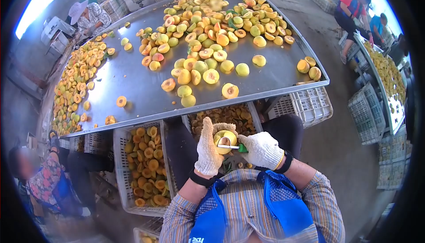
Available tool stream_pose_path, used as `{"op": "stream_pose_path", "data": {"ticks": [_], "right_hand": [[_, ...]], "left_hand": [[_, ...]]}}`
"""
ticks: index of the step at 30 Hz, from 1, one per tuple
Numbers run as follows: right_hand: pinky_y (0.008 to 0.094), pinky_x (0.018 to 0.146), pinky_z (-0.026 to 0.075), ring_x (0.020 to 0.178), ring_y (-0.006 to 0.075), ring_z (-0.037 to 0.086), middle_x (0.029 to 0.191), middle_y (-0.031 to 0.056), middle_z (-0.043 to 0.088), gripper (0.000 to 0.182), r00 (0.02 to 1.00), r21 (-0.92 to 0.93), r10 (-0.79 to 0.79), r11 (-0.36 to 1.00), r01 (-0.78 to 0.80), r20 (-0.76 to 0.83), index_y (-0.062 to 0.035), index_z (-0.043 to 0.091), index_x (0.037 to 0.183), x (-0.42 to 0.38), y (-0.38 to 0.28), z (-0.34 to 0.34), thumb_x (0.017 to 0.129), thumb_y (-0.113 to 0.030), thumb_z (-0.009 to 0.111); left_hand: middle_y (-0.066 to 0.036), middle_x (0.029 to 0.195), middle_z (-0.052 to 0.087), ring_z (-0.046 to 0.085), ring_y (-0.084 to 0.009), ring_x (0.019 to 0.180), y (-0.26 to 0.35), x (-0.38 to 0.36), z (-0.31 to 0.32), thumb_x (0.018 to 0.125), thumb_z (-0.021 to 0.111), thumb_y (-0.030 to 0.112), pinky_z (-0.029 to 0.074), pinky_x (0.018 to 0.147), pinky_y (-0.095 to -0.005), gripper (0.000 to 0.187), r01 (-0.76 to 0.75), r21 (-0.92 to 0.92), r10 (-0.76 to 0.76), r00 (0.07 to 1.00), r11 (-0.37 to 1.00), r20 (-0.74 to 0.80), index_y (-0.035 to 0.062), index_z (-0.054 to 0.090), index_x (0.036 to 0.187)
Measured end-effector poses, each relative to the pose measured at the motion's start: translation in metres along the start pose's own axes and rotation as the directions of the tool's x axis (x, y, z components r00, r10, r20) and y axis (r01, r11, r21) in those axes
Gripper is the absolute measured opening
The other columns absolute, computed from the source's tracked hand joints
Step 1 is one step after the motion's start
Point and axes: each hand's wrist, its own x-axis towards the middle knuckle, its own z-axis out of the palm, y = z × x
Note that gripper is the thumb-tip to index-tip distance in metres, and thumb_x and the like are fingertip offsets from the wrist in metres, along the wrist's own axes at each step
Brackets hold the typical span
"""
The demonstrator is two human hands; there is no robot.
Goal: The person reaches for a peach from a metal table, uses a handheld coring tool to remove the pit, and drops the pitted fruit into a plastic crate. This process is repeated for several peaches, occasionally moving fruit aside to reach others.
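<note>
My left hand [208, 151], in a white knit glove, is closed around a yellow peach half [226, 136] with its cut side toward me. In my gloved right hand [262, 150] is a pitting tool [241, 148] with a green handle. Its metal end lies against the cut face, over the pit hollow. Both hands are above my lap, in front of a crate [253, 113] that holds peach pieces and scraps. The fingers behind the fruit are partly hidden.
A metal table [150, 97] ahead bears many peach halves [208, 26]. Left of my legs stands a white crate [120, 172] filled with halves; another crate [312, 103] sits under the table's right corner. Co-workers sit around, and a second table [384, 72] is at right.
</note>
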Motion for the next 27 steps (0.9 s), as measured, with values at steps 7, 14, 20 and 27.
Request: {"op": "stream_pose_path", "data": {"ticks": [7, 14, 20, 27], "right_hand": [[0.043, 0.056, 0.055, 0.061, 0.0328, 0.068, 0.065, 0.0119, 0.066, 0.029, 1.0, -0.011, 0.012, 1.0, -0.012, -0.025, -0.0102, 0.069, 0.102, -0.001, 0.009, 0.005, 0.078, -0.025, 0.071], [0.0422, 0.062, 0.055, 0.068, 0.0332, 0.069, 0.068, 0.0122, 0.067, 0.028, 0.99, -0.001, -0.057, 0.998, 0.058, 0.131, -0.0128, 0.072, 0.096, 0.004, 0.034, 0.007, 0.072, -0.028, 0.076], [0.0416, 0.063, 0.056, 0.068, 0.0342, 0.069, 0.069, 0.0122, 0.068, 0.035, 0.93, -0.081, -0.006, 0.996, 0.038, 0.368, -0.0136, 0.073, 0.098, 0.011, 0.034, -0.005, 0.072, -0.036, 0.079], [0.0399, 0.066, 0.058, 0.071, 0.0289, 0.071, 0.078, 0.0105, 0.072, 0.02, 0.946, 0.277, 0.163, 0.93, -0.243, 0.282, -0.0145, 0.073, 0.1, 0.007, 0.014, 0.005, 0.085, -0.026, 0.069]], "left_hand": [[-0.015, 0.09, 0.069, 0.069, -0.0222, 0.082, -0.006, 0.001, 0.002, 0.1, 0.045, 0.061, 0.058, 0.076, -0.0333, 0.069, 0.011, -0.021, -0.011, 1.0, 1.0, -0.016, -0.0043, 0.067, 0.101], [-0.01, 0.079, 0.068, 0.065, -0.0152, 0.072, -0.007, -0.005, 0.015, 0.1, 0.047, 0.06, 0.053, 0.067, -0.0263, 0.069, 0.0, 0.229, 0.007, 0.999, 0.973, -0.032, -0.0043, 0.069, 0.091], [-0.003, 0.069, 0.063, 0.059, -0.0139, 0.066, 0.005, -0.003, 0.016, 0.099, 0.05, 0.059, 0.046, 0.062, -0.0279, 0.067, -0.136, 0.757, -0.036, 0.978, 0.639, 0.207, -0.0029, 0.072, 0.087], [-0.01, 0.098, 0.069, 0.068, -0.0218, 0.081, 0.008, 0.001, 0.016, 0.101, 0.041, 0.062, 0.054, 0.071, -0.0312, 0.068, -0.025, 0.155, 0.026, 1.0, 0.988, -0.005, 0.0, 0.062, 0.12]]}}
